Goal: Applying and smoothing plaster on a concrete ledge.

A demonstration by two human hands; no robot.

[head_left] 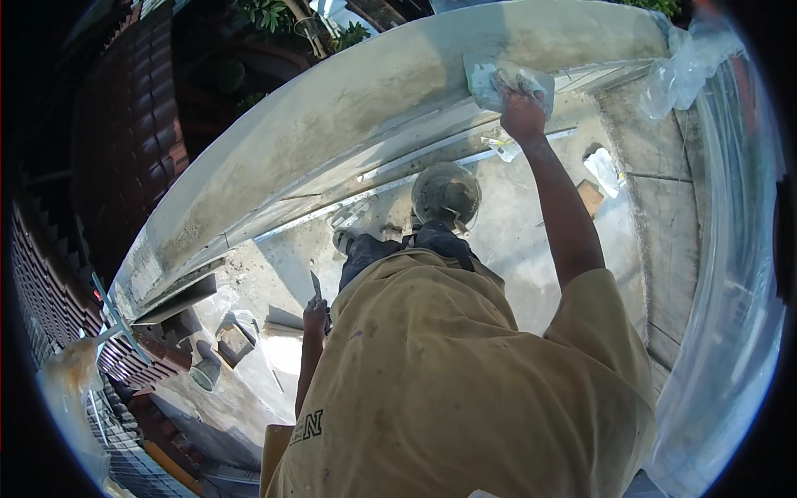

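My right hand (523,112) is stretched far forward, fingers closed round a flat, pale plastering trowel (481,79). The trowel's plate lies against the grey plastered wall (332,108), near its top right part. Low at my left side, my left hand (315,318) is closed on a small trowel (315,285), its narrow blade pointing up and away from me. The handle of that tool is mostly hidden by my fingers. A round bucket (427,184) with grey mix inside stands on the floor just ahead of my feet.
Long pale strips (398,178) run along the wall's foot. Clear plastic sheeting (722,274) hangs at the right. A wooden box (235,342) and a small bucket (204,375) sit at the left. A board (589,197) and white bag (604,172) lie to the right. Tiled roofs (133,116) lie beyond the wall.
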